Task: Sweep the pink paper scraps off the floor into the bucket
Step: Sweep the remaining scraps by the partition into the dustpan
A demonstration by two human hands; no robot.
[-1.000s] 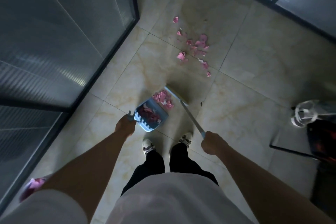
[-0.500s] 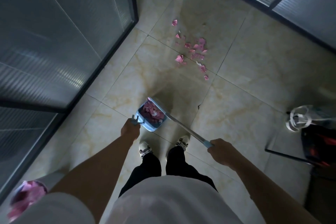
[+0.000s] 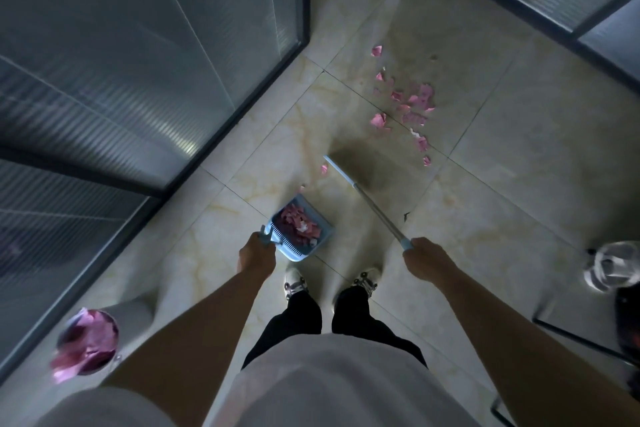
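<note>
The floor (image 3: 519,218) is pale marbled tile with dark grout lines, dimly lit. Ribbed glass panels (image 3: 138,62) in dark frames run along the left side, and more of the same stand at the upper right. The person stands looking down, a pale shirt filling the bottom edge, dark trousers and light shoes below it, both bare forearms reaching forward.

At the lower left, close to the glass frame, sits the bucket (image 3: 88,345), its mouth full of pink paper; some of it spills over the rim. The frame there is blurred.

The broom (image 3: 375,208) slants from the right hand (image 3: 424,258), which is closed around the blue end of its thin handle, up and left to the head resting on the floor. The dustpan (image 3: 301,229) is light blue, lies on the floor just ahead of the left shoe, and holds a heap of pink scraps. The left hand (image 3: 256,255) is clenched on its short handle.

The scraps (image 3: 412,107) still on the floor lie scattered beyond the broom head, well apart from the dustpan. One or two stray pieces lie between the broom head and the dustpan's front edge.
</note>
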